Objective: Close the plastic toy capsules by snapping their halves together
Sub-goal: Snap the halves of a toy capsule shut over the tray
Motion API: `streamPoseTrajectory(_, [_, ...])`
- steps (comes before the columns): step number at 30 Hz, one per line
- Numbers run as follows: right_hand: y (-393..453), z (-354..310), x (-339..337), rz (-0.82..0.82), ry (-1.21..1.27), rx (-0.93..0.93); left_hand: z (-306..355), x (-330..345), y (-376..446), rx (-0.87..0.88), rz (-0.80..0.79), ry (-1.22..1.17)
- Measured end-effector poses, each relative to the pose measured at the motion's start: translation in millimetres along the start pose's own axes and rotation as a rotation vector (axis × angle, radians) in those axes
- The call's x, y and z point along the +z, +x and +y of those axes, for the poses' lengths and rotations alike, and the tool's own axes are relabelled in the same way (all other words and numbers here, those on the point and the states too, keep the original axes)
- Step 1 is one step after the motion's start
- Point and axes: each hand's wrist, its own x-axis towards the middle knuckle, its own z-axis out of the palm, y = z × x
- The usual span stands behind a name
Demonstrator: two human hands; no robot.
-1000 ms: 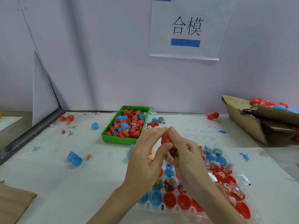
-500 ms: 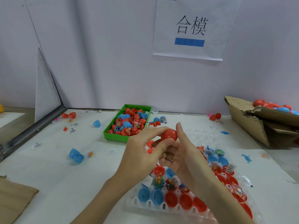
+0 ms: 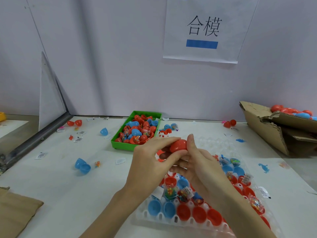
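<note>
A white plastic tray (image 3: 173,219) is seen nearest, on the white table (image 3: 72,186); its sockets are filled with open red and blue capsule halves, several of them loaded with small wrapped toys. A brown paper bag (image 3: 15,212) lies at the near left edge.

Above the tray's far end, a red capsule (image 3: 178,145) is held clear of the table between both hands. It is glossy, rounded and egg-like, and a second, darker red half is glimpsed just below and to its left, partly hidden by fingers; whether the seam is fully closed cannot be told. The left hand (image 3: 151,167) is curled around the capsule, with the thumb and forefinger pinching it from the left. The right hand (image 3: 200,167) is wrapped on it from the right, its thumb pressed upright against the shell and the fingers cupped beneath.

Farther left, an open blue capsule (image 3: 82,166) lies among scattered labels. Beyond the hands, a green bin (image 3: 120,143) heaped with capsules is set. At the far right, a torn cardboard box (image 3: 267,127) holding more capsules is seen. A paper sign (image 3: 202,30) is fixed to the wall behind.
</note>
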Motion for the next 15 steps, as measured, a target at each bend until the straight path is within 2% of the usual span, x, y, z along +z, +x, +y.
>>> streamPoseTrajectory(7, [3.1,8.7,-0.6,0.067,-0.149,-0.044,-5.4,1.3,-3.2,0.106,0.028,0.183])
streamPoseTrajectory(15, [5.1,5.0,-7.1,-0.008,-0.087,0.0,-4.1,-0.1,-1.2,0.132,0.009,0.085])
